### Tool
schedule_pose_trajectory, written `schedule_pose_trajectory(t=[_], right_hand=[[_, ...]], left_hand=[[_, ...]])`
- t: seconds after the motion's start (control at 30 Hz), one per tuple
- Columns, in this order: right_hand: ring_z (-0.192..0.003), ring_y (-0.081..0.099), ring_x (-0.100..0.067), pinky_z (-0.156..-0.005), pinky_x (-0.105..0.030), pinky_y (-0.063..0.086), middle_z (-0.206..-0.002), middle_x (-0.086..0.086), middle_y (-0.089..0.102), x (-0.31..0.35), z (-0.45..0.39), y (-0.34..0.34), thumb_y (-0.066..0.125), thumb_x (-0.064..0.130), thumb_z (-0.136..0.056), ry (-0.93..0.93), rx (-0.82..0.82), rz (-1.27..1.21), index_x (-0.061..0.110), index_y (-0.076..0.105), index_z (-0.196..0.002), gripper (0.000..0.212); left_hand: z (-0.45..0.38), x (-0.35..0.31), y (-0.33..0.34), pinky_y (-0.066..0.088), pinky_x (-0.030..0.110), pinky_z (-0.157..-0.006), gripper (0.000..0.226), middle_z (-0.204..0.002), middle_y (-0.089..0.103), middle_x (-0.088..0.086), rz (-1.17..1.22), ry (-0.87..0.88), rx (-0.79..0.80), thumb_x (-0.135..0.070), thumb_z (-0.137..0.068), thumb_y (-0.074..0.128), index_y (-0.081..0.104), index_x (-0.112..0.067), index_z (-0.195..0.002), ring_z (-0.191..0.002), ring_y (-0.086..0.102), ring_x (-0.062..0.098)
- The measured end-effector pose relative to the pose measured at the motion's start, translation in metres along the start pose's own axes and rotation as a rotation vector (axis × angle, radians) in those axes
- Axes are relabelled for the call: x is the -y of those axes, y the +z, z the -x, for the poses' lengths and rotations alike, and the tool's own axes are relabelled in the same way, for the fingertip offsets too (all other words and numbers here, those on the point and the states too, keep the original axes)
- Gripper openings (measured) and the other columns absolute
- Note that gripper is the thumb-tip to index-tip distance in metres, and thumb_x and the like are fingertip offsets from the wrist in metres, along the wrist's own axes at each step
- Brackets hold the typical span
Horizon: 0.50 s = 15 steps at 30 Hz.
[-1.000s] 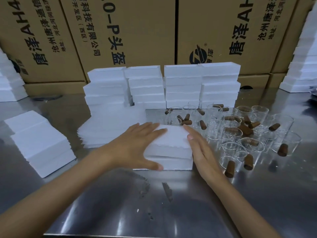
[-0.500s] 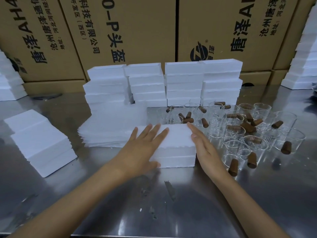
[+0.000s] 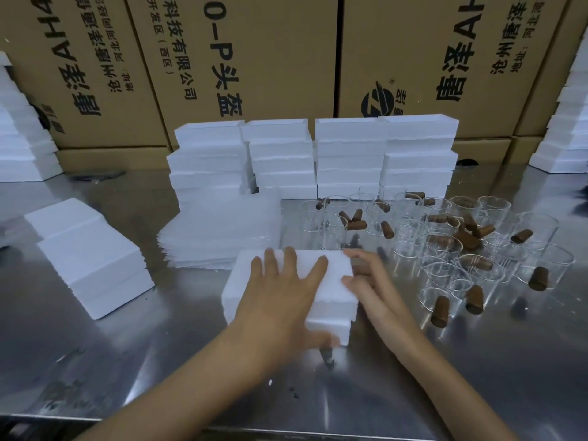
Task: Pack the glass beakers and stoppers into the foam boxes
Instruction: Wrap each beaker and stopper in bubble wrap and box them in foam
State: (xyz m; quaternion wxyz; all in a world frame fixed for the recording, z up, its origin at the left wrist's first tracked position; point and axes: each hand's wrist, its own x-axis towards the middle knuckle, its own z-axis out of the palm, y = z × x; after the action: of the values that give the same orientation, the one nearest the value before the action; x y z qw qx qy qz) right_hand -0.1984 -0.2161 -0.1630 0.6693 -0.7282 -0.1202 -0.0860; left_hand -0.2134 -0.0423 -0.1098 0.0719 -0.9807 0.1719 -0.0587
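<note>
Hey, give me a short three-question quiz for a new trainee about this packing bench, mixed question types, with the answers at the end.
1. True or false: the left hand lies flat on top of the foam box nearest the person.
2. Multiple choice: where do the glass beakers stand relative to that box? A) to its left B) to its right and behind it C) stacked on top of it
3. Fill the gap: the brown stoppers lie among the beakers on the ____ table.

Key: 1 true; 2 B; 3 metal. The right hand touches the box's right side with its fingers fairly straight.
</note>
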Motion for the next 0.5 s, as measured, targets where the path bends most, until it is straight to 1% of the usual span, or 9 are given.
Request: schedule_pose_trajectory(t=[0.07,0.13,0.2,0.23,0.3,0.33,0.37,0.43,0.5], right_hand=[[-0.083,0.060,-0.013,-0.077,-0.020,0.052,-0.104,-0.007,0.060,0.004,0.006,0.016,0.071,0.032,-0.085,0.002,0.036,0.004,0.039,0.056,-0.119,0.038],[-0.078,0.057,-0.006,-0.076,-0.020,0.051,-0.097,-0.005,0.056,0.007,0.008,0.033,0.073,0.024,-0.088,0.005,0.070,-0.005,0.037,0.055,-0.117,0.037],[-0.077,0.056,-0.002,-0.074,-0.018,0.051,-0.096,-0.001,0.055,0.010,0.006,0.050,0.069,0.022,-0.091,0.001,0.116,-0.012,0.036,0.056,-0.113,0.030],[-0.077,0.056,-0.002,-0.075,-0.019,0.052,-0.096,-0.001,0.056,0.011,0.004,0.057,0.067,0.022,-0.093,0.006,0.147,-0.028,0.038,0.057,-0.111,0.026],[-0.081,0.059,-0.008,-0.082,-0.028,0.054,-0.096,-0.001,0.057,0.012,0.001,0.072,0.063,0.023,-0.096,0.027,0.219,-0.062,0.041,0.059,-0.111,0.023],[-0.082,0.059,-0.011,-0.085,-0.033,0.053,-0.096,0.000,0.057,0.011,0.000,0.080,0.063,0.023,-0.096,0.029,0.251,-0.061,0.042,0.059,-0.113,0.025],[-0.081,0.058,-0.011,-0.084,-0.033,0.053,-0.096,0.001,0.056,0.011,-0.001,0.087,0.064,0.023,-0.095,0.022,0.278,-0.053,0.042,0.058,-0.115,0.029],[-0.077,0.055,-0.006,-0.079,-0.021,0.051,-0.099,0.004,0.052,0.009,0.000,0.100,0.069,0.024,-0.090,0.012,0.319,-0.047,0.047,0.055,-0.120,0.040],[-0.079,0.055,-0.006,-0.082,-0.016,0.049,-0.105,0.002,0.050,0.007,-0.001,0.111,0.071,0.031,-0.088,0.022,0.334,-0.038,0.052,0.052,-0.123,0.045]], left_hand=[[0.013,-0.006,0.001,0.004,0.056,-0.118,0.118,-0.162,0.002,0.020,0.022,-0.076,0.026,-0.093,-0.065,0.033,-0.001,-0.023,-0.154,-0.149,0.002,0.039],[0.024,-0.008,0.001,0.014,0.052,-0.115,0.113,-0.160,0.017,0.019,0.018,-0.142,-0.030,-0.087,-0.065,0.022,0.017,-0.015,-0.152,-0.147,0.014,0.033],[0.031,-0.001,0.001,0.032,0.046,-0.102,0.087,-0.143,0.042,0.013,-0.030,-0.195,-0.151,-0.071,-0.074,0.030,0.037,-0.016,-0.141,-0.129,0.040,0.033],[0.035,0.006,0.001,0.036,0.043,-0.095,0.073,-0.133,0.047,0.009,-0.048,-0.214,-0.183,-0.063,-0.079,0.039,0.040,-0.019,-0.137,-0.119,0.046,0.031],[0.042,0.022,0.002,0.040,0.041,-0.088,0.062,-0.125,0.050,0.007,-0.055,-0.255,-0.191,-0.049,-0.082,0.054,0.042,-0.025,-0.137,-0.110,0.051,0.031],[0.046,0.030,0.003,0.041,0.042,-0.087,0.062,-0.125,0.051,0.007,-0.045,-0.277,-0.177,-0.046,-0.081,0.059,0.044,-0.026,-0.137,-0.109,0.053,0.031],[0.050,0.038,0.004,0.042,0.042,-0.088,0.062,-0.127,0.052,0.007,-0.031,-0.288,-0.171,-0.045,-0.081,0.061,0.045,-0.027,-0.138,-0.111,0.053,0.031],[0.060,0.053,0.003,0.039,0.041,-0.095,0.063,-0.134,0.049,0.003,0.059,-0.264,-0.171,-0.049,-0.082,0.061,0.045,-0.029,-0.140,-0.118,0.051,0.028],[0.067,0.074,-0.005,0.035,0.033,-0.102,0.067,-0.137,0.042,-0.013,0.281,-0.225,-0.149,-0.059,-0.080,0.063,0.040,-0.038,-0.140,-0.124,0.043,0.015]])
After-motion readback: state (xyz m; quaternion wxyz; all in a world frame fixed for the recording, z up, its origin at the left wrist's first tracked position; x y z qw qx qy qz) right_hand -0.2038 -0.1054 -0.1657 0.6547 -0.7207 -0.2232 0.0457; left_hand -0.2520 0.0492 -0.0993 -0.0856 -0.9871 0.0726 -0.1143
